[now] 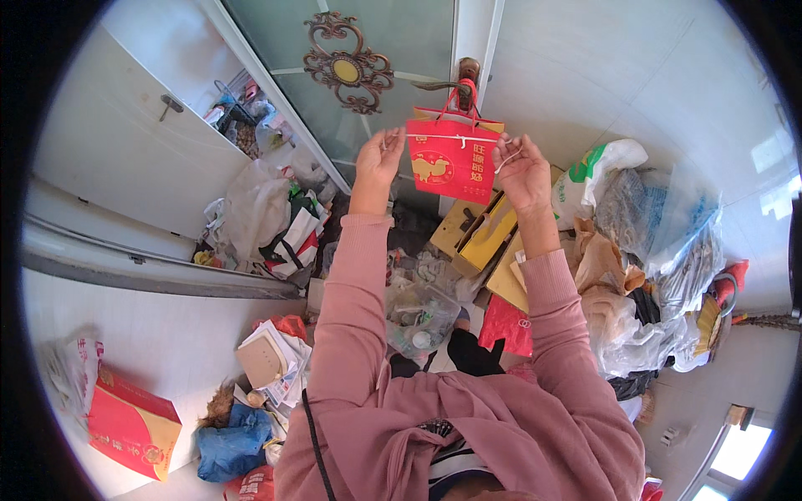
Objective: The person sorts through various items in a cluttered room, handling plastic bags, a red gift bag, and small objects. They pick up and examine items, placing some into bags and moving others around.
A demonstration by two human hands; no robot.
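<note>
A red paper gift bag [452, 160] with gold print and lettering hangs by its red cord handles from a bronze-coloured door handle [438, 86]. Across the upper front of the bag runs a thin white string [432, 136], with a small knot near the middle. My left hand [381, 156] is raised at the bag's left edge, fingertips pinched together where the string ends. At the right edge, my right hand [524, 169] holds the string between thumb and fingers, and a loose length curves over the palm.
Behind the bag stands a glass door [401, 37] with a scrolled metal ornament. Yellow cardboard boxes [489, 232] and a heap of plastic bags [658, 219] lie to the right. More bags [257, 206] crowd the left doorway. A red gift box [131, 419] stands lower left.
</note>
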